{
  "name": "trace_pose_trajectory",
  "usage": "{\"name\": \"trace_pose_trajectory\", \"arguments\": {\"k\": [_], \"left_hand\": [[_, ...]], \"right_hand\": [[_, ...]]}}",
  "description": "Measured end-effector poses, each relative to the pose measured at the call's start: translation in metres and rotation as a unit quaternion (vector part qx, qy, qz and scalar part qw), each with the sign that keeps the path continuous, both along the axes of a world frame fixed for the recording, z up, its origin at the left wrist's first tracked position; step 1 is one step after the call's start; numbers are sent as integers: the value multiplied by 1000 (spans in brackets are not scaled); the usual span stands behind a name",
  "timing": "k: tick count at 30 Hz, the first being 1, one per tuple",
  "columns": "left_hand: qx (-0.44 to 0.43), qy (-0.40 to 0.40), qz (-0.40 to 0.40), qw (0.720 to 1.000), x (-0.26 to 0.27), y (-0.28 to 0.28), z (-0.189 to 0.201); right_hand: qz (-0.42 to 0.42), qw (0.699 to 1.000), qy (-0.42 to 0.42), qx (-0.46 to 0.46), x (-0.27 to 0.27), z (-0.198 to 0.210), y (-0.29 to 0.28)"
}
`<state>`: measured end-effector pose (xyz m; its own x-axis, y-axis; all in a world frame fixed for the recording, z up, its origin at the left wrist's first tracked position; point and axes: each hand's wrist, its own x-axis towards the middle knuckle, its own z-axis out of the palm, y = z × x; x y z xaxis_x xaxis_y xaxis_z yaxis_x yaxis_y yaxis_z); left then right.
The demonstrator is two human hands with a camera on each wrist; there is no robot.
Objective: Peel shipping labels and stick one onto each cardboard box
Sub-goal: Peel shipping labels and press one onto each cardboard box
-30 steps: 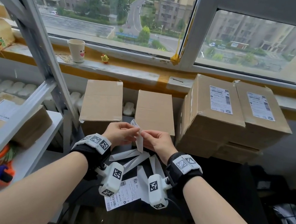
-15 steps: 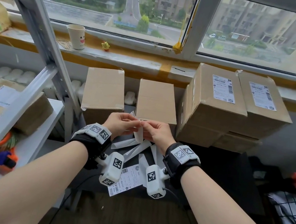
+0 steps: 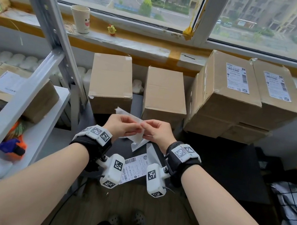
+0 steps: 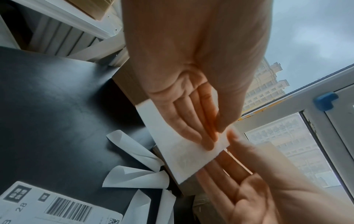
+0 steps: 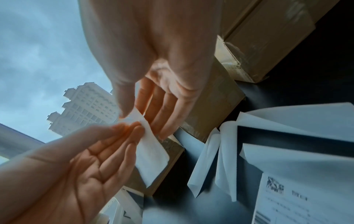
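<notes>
Both hands meet over the black table [image 3: 222, 168] and hold one white shipping label [image 3: 136, 122] between them. My left hand [image 3: 131, 127] pinches the label [image 4: 184, 153] between thumb and fingers. My right hand [image 3: 147, 129] pinches the label's corner [image 5: 134, 117] with thumb and fingertips [image 5: 161, 133]. The label's printed side cannot be seen. Behind the hands stand two plain cardboard boxes [image 3: 112, 79] [image 3: 166, 92] with no label on top. To the right, stacked boxes [image 3: 228, 105] carry labels [image 3: 236, 80] [image 3: 276, 86].
Curled white backing strips [image 3: 139, 145] [image 4: 134, 174] and a printed label sheet [image 3: 135, 166] lie on the table under the wrists. A white shelf [image 3: 24, 131] with a labelled box [image 3: 11, 88] stands left. A paper cup [image 3: 81, 19] sits on the windowsill.
The label has turned from hanging down between the hands to lying slantwise across them. The head view has tipped downwards; the hands stay together in front of the two plain boxes.
</notes>
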<state>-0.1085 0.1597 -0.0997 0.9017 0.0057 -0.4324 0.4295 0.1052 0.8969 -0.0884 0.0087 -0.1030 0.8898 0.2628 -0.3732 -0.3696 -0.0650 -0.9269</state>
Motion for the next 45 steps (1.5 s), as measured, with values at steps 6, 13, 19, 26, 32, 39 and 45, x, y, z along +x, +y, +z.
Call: {"name": "trace_pose_trajectory", "arguments": {"k": [6,13,19,26,32,39,45], "left_hand": [[-19,51,53,997,-7,11,-12],[-22,85,81,993,-17,17,-39],[40,133,91,986,-20,24,-72],[83,198,111,970,-14,35,-106],[116,186,96,971,-4,35,-115],[284,102,40,953,4,40,-83],[233,1,41,972,26,23,-14]], "right_hand": [[-77,996,-22,-36,5,-8,1],[-113,984,-64,-122,21,-9,-21],[-124,967,-120,-185,33,-7,-39],[-127,972,-113,-160,38,6,-52],[-133,974,-105,-148,36,9,-51],[-119,978,-111,-130,32,21,-40],[-102,981,-126,-109,25,40,-23]]}}
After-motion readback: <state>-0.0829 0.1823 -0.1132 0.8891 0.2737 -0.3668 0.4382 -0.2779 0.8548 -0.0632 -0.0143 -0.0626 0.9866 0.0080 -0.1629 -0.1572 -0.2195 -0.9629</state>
